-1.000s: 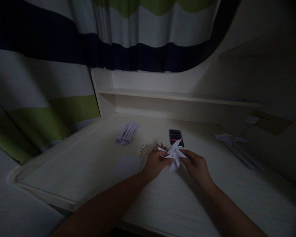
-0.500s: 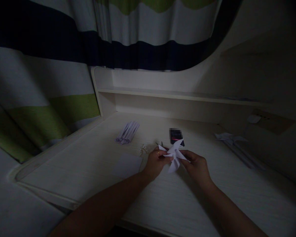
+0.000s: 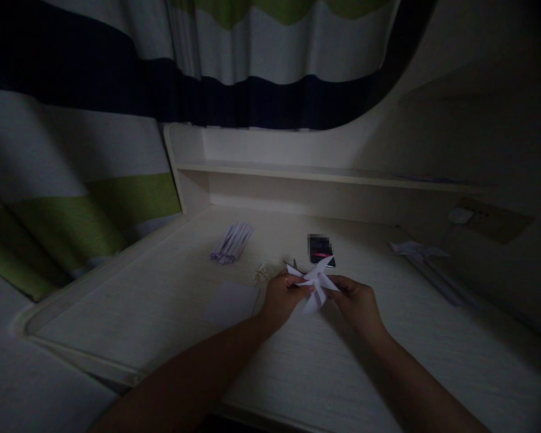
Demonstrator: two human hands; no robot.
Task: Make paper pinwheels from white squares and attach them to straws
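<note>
A white folded paper pinwheel (image 3: 316,284) is held between both hands above the desk. My left hand (image 3: 283,297) grips its left side, with the thumb near the centre and a ring on one finger. On the right, my right hand (image 3: 358,300) pinches the pinwheel's right blade; some of its fingertips are hidden behind the paper. Just beyond my left hand, the tips of a dark pointed tool (image 3: 294,263) show, mostly covered by the hand. Behind the pinwheel lies a black phone (image 3: 321,249), partly pixelated.
Rolled paper sticks (image 3: 232,243) lie at the back left of the desk (image 3: 162,307). Small pale pieces (image 3: 260,273) and white paper sheets (image 3: 232,302) lie left of my hands. Another pinwheel (image 3: 418,249) with paper sticks lies at right, below a shelf (image 3: 297,171) and near a socket (image 3: 496,221).
The view has shifted slightly. The pinwheel has turned or tilted a little between my hands, and both hands keep their hold on it.
</note>
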